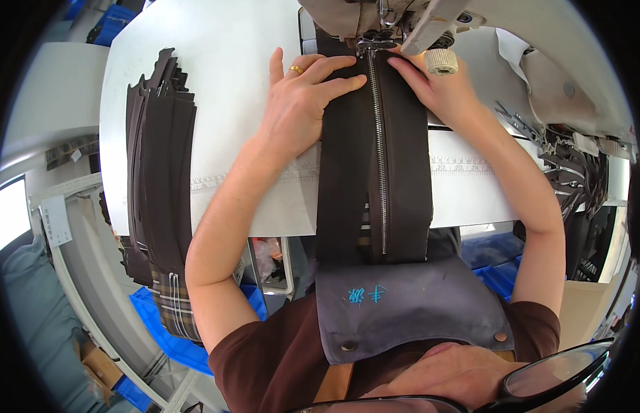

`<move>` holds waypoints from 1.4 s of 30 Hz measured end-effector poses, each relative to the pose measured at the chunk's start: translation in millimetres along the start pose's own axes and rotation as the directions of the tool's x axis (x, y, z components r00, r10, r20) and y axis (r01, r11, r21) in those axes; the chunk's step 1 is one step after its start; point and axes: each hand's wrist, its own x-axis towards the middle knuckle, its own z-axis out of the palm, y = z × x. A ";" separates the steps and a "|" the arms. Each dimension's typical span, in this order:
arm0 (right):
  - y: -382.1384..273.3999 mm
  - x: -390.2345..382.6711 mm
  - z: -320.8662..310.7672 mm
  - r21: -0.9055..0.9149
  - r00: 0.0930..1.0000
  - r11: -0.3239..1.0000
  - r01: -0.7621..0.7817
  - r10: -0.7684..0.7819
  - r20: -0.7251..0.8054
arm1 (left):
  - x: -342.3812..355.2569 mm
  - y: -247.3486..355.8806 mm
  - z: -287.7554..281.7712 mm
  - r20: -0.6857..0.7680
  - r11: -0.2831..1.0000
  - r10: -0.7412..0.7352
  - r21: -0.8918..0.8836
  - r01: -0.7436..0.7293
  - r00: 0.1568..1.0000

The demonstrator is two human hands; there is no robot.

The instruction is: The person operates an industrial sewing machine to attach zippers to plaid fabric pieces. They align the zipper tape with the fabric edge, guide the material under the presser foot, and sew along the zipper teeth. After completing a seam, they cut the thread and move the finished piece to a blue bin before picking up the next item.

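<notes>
A long dark brown fabric piece (340, 172) with a silver zipper (381, 172) lengthwise runs from under the sewing machine's presser foot (372, 45) down over the table's front edge. My left hand (302, 100) lies at its upper left, fingers spread and fingertips resting on the cloth beside the zipper, a gold ring on one finger. My right hand (443, 89) grips the fabric's upper right edge near the foot, thumb on top; its other fingers are partly hidden. A white knurled knob (441, 62) sits on the machine just above that hand.
A stack of dark strips (158, 165), plaid at its lower end, lies along the table (230, 62) on the left, above a blue bin (148, 320). Scissors (514, 117) and a heap of dark pieces (574, 175) are at right. The machine head fills the top right.
</notes>
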 end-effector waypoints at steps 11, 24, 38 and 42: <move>-14.5 -9.1 -12.5 -0.292 0.973 0.948 0.124 -0.058 0.223 | -1.3 -5.2 1.0 0.041 1.000 -0.009 0.021 0.008 0.999; -16.9 -37.7 -43.3 0.164 0.998 0.986 -0.015 0.004 0.068 | -36.2 26.1 -18.4 0.105 0.912 0.407 0.009 -0.410 0.908; -87.7 -84.4 -58.0 0.132 0.886 0.974 0.184 -0.222 0.406 | -89.2 68.5 -29.9 0.135 0.993 0.113 0.013 -0.116 0.984; -92.4 -84.2 -56.5 0.107 0.891 0.975 0.195 -0.222 0.395 | -88.6 67.7 -30.4 0.160 0.991 0.130 -0.008 -0.130 0.979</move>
